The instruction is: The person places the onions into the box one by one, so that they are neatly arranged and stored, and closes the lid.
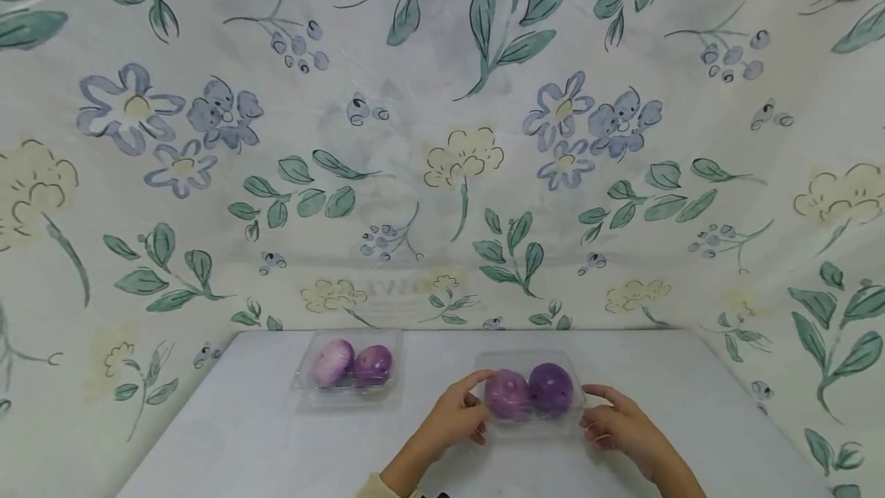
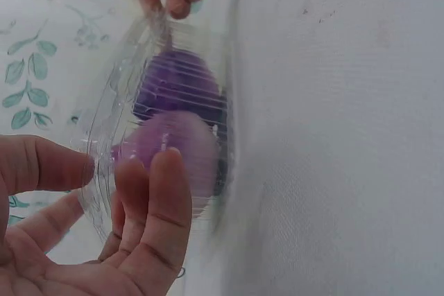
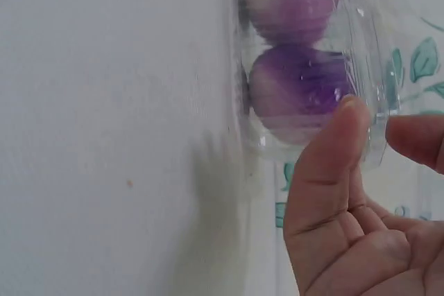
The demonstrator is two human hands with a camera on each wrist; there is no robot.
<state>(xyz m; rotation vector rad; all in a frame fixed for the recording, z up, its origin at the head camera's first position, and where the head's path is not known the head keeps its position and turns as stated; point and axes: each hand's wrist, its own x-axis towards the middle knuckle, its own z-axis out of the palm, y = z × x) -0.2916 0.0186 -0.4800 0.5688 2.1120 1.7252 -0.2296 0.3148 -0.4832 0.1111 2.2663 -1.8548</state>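
Observation:
A clear plastic clamshell box (image 1: 532, 430) with a paler purple ball-shaped piece (image 1: 508, 395) and a darker purple one (image 1: 551, 390) inside sits on the white table, right of the middle. Both pieces look like red onions seen through the plastic. At the box's left end my left hand (image 1: 456, 415) pinches the rim, thumb on the edge and curled fingers against the ribbed side in the left wrist view. Opposite, my right hand (image 1: 625, 429) pinches the right end; its thumb and a bent finger (image 3: 326, 150) meet the rim in the right wrist view.
A second clear box (image 1: 349, 398) stands at the back left, holding a pale purple-and-white round piece (image 1: 333, 363) and a purple one (image 1: 373, 366). The white table (image 1: 276, 459) ends at a floral curtain (image 1: 442, 252) behind and along both sides.

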